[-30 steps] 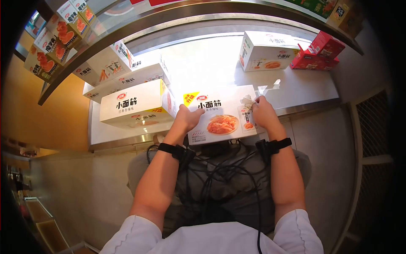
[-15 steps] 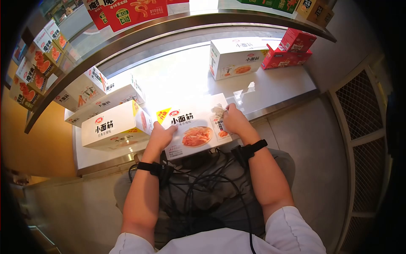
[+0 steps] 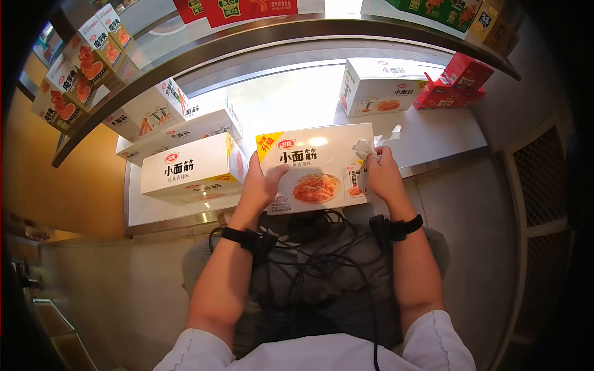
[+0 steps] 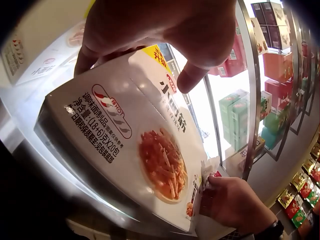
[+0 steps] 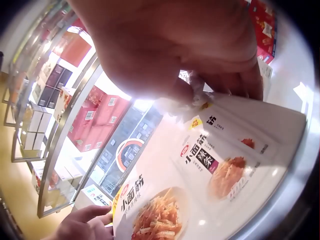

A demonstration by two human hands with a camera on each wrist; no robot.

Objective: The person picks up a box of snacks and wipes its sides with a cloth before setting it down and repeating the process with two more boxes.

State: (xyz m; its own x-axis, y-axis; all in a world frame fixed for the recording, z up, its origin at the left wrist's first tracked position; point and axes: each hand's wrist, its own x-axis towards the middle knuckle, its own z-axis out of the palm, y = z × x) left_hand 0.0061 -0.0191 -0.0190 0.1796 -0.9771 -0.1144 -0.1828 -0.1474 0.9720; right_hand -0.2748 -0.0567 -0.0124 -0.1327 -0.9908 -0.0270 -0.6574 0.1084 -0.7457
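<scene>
A white box point(image 3: 334, 148) with a yellow corner and a picture of red food is held between both hands, its printed front turned up toward the head camera. The left hand point(image 3: 263, 180) grips its left end, thumb on the front face and fingers over the edge, as the left wrist view also shows. At the other end, the right hand point(image 3: 383, 176) pinches a crumpled white tissue point(image 3: 364, 148) against the box's upper right side. In the right wrist view, that tissue point(image 5: 197, 95) lies under the thumb, and the box front point(image 5: 165, 170) spreads below the hand.
Similar white boxes point(image 3: 185, 167) stand close by on the left of the shelf point(image 3: 433, 145). Farther back are another white box point(image 3: 380, 93) and red boxes point(image 3: 448, 93). An upper shelf edge point(image 3: 247, 38) curves across above. Black cables point(image 3: 322, 247) lie over the lap.
The head view swung left, then back right. Over the last half second the box has tipped up somewhat toward the head camera, with both hands still holding it.
</scene>
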